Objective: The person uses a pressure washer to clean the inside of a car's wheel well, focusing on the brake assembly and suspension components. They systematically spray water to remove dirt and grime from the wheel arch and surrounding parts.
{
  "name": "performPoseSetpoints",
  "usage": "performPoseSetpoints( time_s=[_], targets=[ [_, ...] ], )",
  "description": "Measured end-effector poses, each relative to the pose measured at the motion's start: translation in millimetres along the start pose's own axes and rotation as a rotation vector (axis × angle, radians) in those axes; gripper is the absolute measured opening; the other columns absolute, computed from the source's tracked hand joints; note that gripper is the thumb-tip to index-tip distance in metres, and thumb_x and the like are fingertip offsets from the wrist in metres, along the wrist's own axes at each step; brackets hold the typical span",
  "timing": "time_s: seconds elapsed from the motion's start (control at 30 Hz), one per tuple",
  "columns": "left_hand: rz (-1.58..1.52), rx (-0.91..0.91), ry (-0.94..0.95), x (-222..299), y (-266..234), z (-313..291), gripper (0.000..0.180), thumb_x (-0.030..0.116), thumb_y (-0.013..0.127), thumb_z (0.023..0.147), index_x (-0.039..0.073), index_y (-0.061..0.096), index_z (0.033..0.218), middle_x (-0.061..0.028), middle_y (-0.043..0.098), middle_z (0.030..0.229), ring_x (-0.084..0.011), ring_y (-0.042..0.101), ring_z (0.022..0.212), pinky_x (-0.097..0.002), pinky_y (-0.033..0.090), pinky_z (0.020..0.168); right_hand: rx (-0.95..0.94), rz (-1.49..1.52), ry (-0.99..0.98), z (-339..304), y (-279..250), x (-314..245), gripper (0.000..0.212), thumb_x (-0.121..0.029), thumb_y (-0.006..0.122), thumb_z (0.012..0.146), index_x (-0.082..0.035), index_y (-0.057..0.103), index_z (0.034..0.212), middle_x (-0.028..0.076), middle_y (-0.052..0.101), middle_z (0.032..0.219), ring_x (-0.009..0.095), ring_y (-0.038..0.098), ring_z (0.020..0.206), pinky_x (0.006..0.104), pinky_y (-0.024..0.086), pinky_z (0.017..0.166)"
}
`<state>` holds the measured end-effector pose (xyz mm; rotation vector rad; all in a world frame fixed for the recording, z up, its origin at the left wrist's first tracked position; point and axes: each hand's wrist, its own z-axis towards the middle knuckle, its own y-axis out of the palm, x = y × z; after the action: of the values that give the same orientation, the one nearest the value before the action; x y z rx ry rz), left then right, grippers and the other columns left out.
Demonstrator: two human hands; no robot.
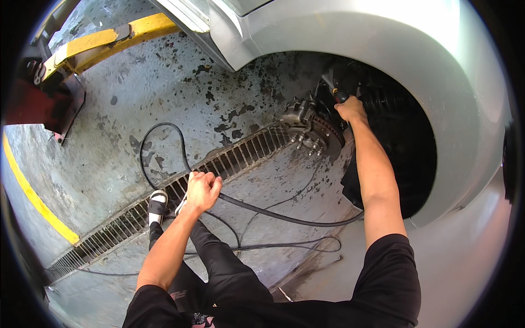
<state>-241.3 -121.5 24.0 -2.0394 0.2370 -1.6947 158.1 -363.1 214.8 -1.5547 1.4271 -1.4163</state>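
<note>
My right hand reaches into the wheel arch, closed round a black-handled tool with an orange band and a pale front end. Its exact kind is hard to make out. Just left of that hand is the bare wheel hub with a brake disc, its studs showing, and a brake caliper. My left hand is a fist round a thick black hose. From the fist the hose loops to the far left on one side and runs right on the other, passing behind my right forearm.
A silver car body curves over the dark wheel arch. Across the wet floor runs a slotted drain grate, beside my feet. Thinner black cables lie nearby. A yellow lift arm reaches under the car from a red base.
</note>
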Motion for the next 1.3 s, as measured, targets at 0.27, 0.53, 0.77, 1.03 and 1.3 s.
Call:
performPoseSetpoints(
  time_s=[0.27, 0.53, 0.77, 1.03, 1.3],
  targets=[
    [0.005, 0.046, -0.04, 4, 2, -3, 0.035, 0.026, 0.065, 0.088, 0.005, 0.054, 0.062, -0.0147, 0.056, 0.061, -0.0343, 0.056, 0.066, -0.044, 0.041, 0.078, -0.064, -0.09, -0.02, -12, 7, -15, 0.05, -0.023, 0.068, 0.086, -0.006, 0.065, 0.133, 0.021, 0.064, 0.135, 0.036, 0.061, 0.127, 0.0444, 0.051, 0.105],
    [-0.038, 0.053, -0.024, 11, 7, -13, 0.032, 0.022, 0.068, 0.087, 0.005, 0.054, 0.063, -0.0118, 0.055, 0.061, -0.0322, 0.054, 0.064, -0.0425, 0.041, 0.076, -0.03, -0.13, -0.038, -9, 22, -17, 0.055, -0.028, 0.072, 0.083, -0.009, 0.064, 0.134, 0.021, 0.064, 0.134, 0.035, 0.061, 0.127, 0.0428, 0.049, 0.106],
    [-0.048, 0.154, 0.006, 11, 9, -8, 0.033, 0.021, 0.069, 0.086, 0.007, 0.053, 0.061, -0.0092, 0.053, 0.058, -0.0303, 0.052, 0.061, -0.0413, 0.04, 0.076, 0.052, -0.205, -0.059, 1, 17, -33, 0.05, -0.024, 0.065, 0.087, -0.01, 0.062, 0.135, 0.018, 0.065, 0.134, 0.034, 0.061, 0.127, 0.044, 0.05, 0.105],
    [-0.074, 0.183, -0.014, 7, 7, -2, 0.032, 0.019, 0.073, 0.083, 0.009, 0.054, 0.06, -0.0061, 0.052, 0.058, -0.0276, 0.05, 0.061, -0.0407, 0.041, 0.076, -0.034, -0.264, -0.124, 3, 70, -64, 0.047, -0.016, 0.059, 0.088, -0.006, 0.062, 0.134, 0.02, 0.063, 0.136, 0.035, 0.06, 0.128, 0.0439, 0.05, 0.106],
    [-0.088, 0.205, -0.019, 4, 13, 6, 0.033, 0.019, 0.074, 0.084, 0.009, 0.054, 0.06, -0.0052, 0.053, 0.059, -0.0263, 0.048, 0.06, -0.0397, 0.04, 0.074, -0.055, -0.294, -0.116, 17, 77, -72, 0.044, -0.018, 0.062, 0.087, -0.005, 0.068, 0.129, 0.02, 0.063, 0.136, 0.035, 0.06, 0.129, 0.0439, 0.05, 0.106]
  ],
)
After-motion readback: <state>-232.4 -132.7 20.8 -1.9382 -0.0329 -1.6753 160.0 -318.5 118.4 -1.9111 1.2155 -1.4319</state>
